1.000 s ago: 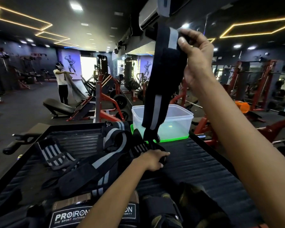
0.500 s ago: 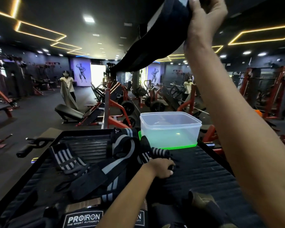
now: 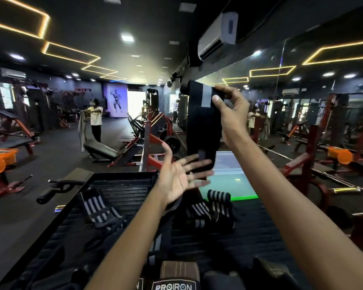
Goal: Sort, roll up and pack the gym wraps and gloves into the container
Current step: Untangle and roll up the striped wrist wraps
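Note:
My right hand [image 3: 232, 114] pinches the top of a black wrap with a grey stripe [image 3: 200, 126], which hangs down in front of me. My left hand [image 3: 179, 176] is raised with the palm up and fingers spread, its fingertips at the wrap's lower end. Behind both stands a clear plastic container on a green lid [image 3: 228, 178], partly hidden by the wrap. Black-and-white striped wraps lie on the black mat, one at the left [image 3: 99, 206] and two near the container [image 3: 216, 204]. A PROIRON glove or strap [image 3: 172, 283] lies at the near edge.
The work surface is a black ribbed mat [image 3: 249, 233] on a raised platform. Red gym machines and benches stand all around. A person in a light shirt [image 3: 95, 120] holds a cloth far left. An orange tub [image 3: 0, 160] sits at the left.
My right hand has come down from high overhead, and the wrap now hangs straight. My left hand has left the striped wrap on the mat and risen, open, to the hanging wrap's lower end.

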`<state>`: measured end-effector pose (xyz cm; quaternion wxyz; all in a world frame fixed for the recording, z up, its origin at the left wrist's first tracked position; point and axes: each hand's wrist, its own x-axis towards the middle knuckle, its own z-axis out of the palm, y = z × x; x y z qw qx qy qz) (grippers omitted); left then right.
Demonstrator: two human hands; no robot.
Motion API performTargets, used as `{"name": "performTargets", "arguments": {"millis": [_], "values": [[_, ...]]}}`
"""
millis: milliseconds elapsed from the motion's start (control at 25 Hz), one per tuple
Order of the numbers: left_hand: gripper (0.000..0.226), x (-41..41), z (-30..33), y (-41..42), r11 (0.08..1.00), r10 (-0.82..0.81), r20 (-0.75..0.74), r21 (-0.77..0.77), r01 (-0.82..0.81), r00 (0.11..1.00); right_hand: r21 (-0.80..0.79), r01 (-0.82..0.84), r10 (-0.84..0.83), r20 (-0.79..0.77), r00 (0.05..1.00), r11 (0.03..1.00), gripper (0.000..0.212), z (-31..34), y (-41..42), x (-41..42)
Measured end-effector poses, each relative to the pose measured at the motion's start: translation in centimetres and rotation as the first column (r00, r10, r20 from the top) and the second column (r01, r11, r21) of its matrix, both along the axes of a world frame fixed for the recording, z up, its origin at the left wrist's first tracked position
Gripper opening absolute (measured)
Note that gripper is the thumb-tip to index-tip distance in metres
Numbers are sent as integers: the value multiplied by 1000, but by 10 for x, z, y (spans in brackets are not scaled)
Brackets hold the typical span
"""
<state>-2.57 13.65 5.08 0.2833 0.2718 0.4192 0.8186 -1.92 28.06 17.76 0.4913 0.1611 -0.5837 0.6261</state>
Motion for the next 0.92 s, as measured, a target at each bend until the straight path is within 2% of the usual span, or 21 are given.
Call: {"name": "performTargets", "arguments": {"millis": [40,120,240,360,400,440,520,560,640,720,800,840,880,920], "values": [[100,-7,8,-8,997,69,67,15,-71,995,0,-44,44,-2,999,999,28,-8,-2,1],[85,-17,18,-17,982,191,133,-25,-189,973,-9,-191,191,34,981,982,32,-21,-8,6],[34,-25,30,-22,951,308,162,-34,-306,938,35,-413,399,195,896,910,43,-47,-15,15],[38,-36,32,-31,851,525,143,-88,-518,839,122,-484,413,370,832,866,54,-79,-12,23],[36,-40,30,-35,821,569,109,-124,-557,815,150,-488,390,424,818,860,56,-90,-12,28],[29,-46,24,-39,761,631,3,-196,-618,776,178,-491,360,480,800,853,58,-102,-13,34],[25,-63,8,-46,594,711,-222,-317,-739,667,209,-525,326,584,744,825,61,-129,-17,46],[27,-68,0,-49,563,728,-235,-330,-757,644,220,-566,324,634,702,795,62,-141,-18,52],[34,-74,-16,-54,554,747,-212,-325,-767,630,282,-651,260,751,606,705,63,-161,-18,58],[40,-77,-30,-57,555,743,-206,-344,-758,637,405,-685,68,832,551,605,59,-170,-14,58],[38,-80,-42,-61,613,675,-160,-422,-668,720,486,-692,-96,848,521,534,52,-173,-11,56],[33,-81,-46,-63,637,601,-161,-497,-590,783,485,-711,-142,862,487,510,49,-174,-11,55],[28,-83,-47,-67,608,472,-220,-620,-496,854,470,-736,-177,878,444,487,47,-176,-11,55],[27,-85,-45,-71,493,268,-323,-764,-417,908,455,-762,-207,890,406,461,44,-177,-11,56]]}}
